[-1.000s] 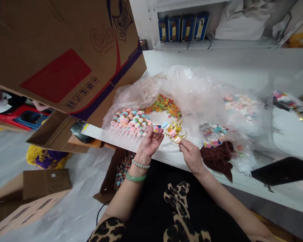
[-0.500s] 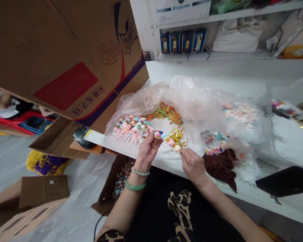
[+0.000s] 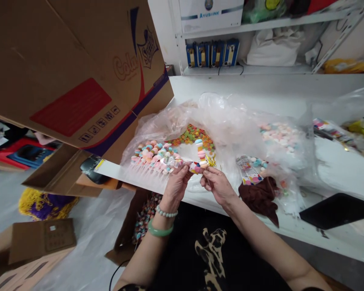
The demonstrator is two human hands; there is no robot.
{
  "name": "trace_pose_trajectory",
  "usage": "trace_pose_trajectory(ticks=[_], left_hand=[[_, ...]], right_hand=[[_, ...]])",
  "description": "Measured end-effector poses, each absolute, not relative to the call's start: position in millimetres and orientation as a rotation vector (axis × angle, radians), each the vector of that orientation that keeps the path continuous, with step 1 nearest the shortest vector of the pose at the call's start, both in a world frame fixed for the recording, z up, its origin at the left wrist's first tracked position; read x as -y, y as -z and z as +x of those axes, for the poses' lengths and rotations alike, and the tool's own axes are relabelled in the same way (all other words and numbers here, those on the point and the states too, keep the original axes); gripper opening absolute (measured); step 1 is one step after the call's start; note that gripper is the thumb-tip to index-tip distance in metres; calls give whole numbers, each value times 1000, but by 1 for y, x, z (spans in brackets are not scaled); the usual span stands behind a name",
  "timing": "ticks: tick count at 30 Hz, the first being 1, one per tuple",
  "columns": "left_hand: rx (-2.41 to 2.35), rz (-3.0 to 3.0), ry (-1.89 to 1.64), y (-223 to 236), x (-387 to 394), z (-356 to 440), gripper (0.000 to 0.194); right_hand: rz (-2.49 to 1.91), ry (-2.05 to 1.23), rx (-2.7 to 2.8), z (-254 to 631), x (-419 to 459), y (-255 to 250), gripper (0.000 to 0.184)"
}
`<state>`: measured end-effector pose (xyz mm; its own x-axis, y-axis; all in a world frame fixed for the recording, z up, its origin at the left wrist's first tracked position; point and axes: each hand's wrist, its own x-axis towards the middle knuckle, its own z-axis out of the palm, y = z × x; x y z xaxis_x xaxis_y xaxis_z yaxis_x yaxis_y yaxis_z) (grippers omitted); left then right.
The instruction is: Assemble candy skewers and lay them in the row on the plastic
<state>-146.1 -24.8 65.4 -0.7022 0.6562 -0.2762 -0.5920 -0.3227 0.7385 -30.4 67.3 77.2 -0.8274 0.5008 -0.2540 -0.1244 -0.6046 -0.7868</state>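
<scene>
My left hand (image 3: 179,181) is closed on a small colourful printed plastic wrapper (image 3: 195,167). My right hand (image 3: 216,182) pinches the lower end of a candy skewer (image 3: 201,152); its stick is mostly hidden by the fingers. Pink, white, blue and orange candies are stacked on the skewer, which stands nearly upright against the wrapper's right end. Left of my hands, many finished-looking candy skewers (image 3: 153,154) lie in a row on clear plastic. Behind lie green and orange ring candies (image 3: 191,134). Gold ties (image 3: 211,161) show just beyond my right hand.
A big cardboard carton (image 3: 79,68) stands at the left. On the right of the table are loose pastel candies (image 3: 280,137), printed wrappers (image 3: 249,171), a brown cloth (image 3: 261,198) and a black tablet-like slab (image 3: 339,210). Below, an open box (image 3: 124,226) holds wrapped sweets.
The candy skewer has swung from slanting down to the right to nearly upright. My right hand has come in closer to my left. The view has shifted slightly.
</scene>
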Motion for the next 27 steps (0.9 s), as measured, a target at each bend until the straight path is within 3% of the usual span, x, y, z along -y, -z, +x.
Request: trace_pose_trajectory(ticks=[3,9,27], left_hand=[[-1195,123,-2073,-67,25,-144,19],[-1240,11,-2155,-67,25,-154,20],[-1338,165,-1950,-60,22,-137,28]], right_hand=[[-643,-2528,1082,-31,-69,-74,28],[-760,-2364,1149,-20,-77,-75,27],[-650,-2595,960,-19,-77,-67,24]])
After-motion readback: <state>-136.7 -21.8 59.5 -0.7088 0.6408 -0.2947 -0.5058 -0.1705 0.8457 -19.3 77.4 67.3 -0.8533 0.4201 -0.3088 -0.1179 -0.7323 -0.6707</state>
